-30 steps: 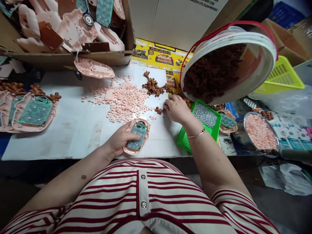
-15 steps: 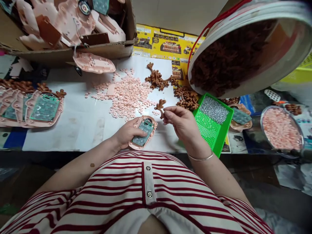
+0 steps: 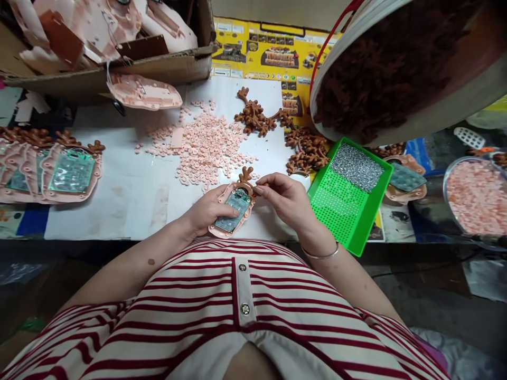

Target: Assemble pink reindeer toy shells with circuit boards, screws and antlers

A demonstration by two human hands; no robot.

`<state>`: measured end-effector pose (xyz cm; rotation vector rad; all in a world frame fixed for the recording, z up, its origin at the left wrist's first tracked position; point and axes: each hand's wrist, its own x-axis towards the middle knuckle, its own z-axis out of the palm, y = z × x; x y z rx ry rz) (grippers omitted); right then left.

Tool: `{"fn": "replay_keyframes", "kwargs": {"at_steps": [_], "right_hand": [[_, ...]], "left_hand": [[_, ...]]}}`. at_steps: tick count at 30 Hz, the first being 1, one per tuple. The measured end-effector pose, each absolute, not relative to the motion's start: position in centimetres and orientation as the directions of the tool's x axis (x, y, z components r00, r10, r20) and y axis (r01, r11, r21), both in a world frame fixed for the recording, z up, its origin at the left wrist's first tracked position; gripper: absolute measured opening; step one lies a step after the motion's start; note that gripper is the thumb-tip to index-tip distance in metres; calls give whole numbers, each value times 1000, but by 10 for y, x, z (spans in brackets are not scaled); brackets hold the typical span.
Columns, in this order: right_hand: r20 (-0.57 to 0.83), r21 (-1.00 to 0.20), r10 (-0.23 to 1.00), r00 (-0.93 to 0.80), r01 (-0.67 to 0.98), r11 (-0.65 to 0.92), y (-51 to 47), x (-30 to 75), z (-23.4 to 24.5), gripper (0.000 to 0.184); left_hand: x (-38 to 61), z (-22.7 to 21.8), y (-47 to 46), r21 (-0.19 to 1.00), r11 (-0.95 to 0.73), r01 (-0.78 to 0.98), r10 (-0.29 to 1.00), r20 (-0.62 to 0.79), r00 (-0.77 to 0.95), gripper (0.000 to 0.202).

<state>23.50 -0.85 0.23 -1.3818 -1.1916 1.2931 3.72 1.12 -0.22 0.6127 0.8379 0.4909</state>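
My left hand [image 3: 206,212] grips a pink plastic shell with a green circuit board [image 3: 233,207] at the near edge of the white table [image 3: 127,195]. My right hand [image 3: 283,196] pinches a small brown antler piece [image 3: 246,174] and holds it against the shell's top edge. A heap of small pink buttons [image 3: 206,150] lies just beyond the hands. Loose brown antler pieces [image 3: 257,117] sit further back, with another cluster of antlers [image 3: 307,150] to the right.
A green tray of small screws [image 3: 348,190] stands right of my hands. A tilted white bucket of brown pieces [image 3: 396,68] hangs above it. Finished pink shells [image 3: 59,171] lie at left. A cardboard box of pink parts [image 3: 106,42] sits at back left; a bowl of pink buttons [image 3: 475,198] at right.
My right hand picked a brown antler piece off the table by the pile and brought it back to the top of the shell. The left hand kept holding the shell.
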Motion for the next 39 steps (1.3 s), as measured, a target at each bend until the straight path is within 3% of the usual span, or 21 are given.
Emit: {"fn": "replay_keyframes", "kwargs": {"at_steps": [7, 14, 21, 25, 27, 31, 34, 39], "right_hand": [[-61, -980, 997, -46, 192, -51, -8, 239, 3, 22], [-111, -989, 992, -65, 100, -104, -8, 239, -1, 24], [163, -937, 984, -70, 303, 176, -9, 235, -17, 12], [289, -857, 952, -98, 416, 303, -8, 233, -19, 18], [190, -914, 977, -94, 345, 211, -8, 233, -19, 26], [-135, -991, 987, -85, 8, -135, -8, 233, -14, 44], [-205, -973, 978, -40, -103, -208, -5, 229, -9, 51], [-244, -950, 958, -153, -162, -268, 3, 220, -5, 41]], "left_hand": [[36, -4, 11, 678, 714, -175, 618, -492, 613, 52], [36, -5, 11, 688, 701, -190, 630, -471, 618, 50], [34, -6, 13, 690, 702, -176, 621, -472, 625, 46], [31, -6, 14, 681, 713, -170, 610, -482, 629, 46], [30, -6, 14, 681, 715, -160, 599, -479, 642, 47], [30, -6, 13, 681, 721, -129, 562, -466, 683, 45], [32, -5, 11, 687, 720, -95, 539, -468, 700, 47], [32, -3, 11, 706, 705, -68, 545, -477, 690, 49]]}}
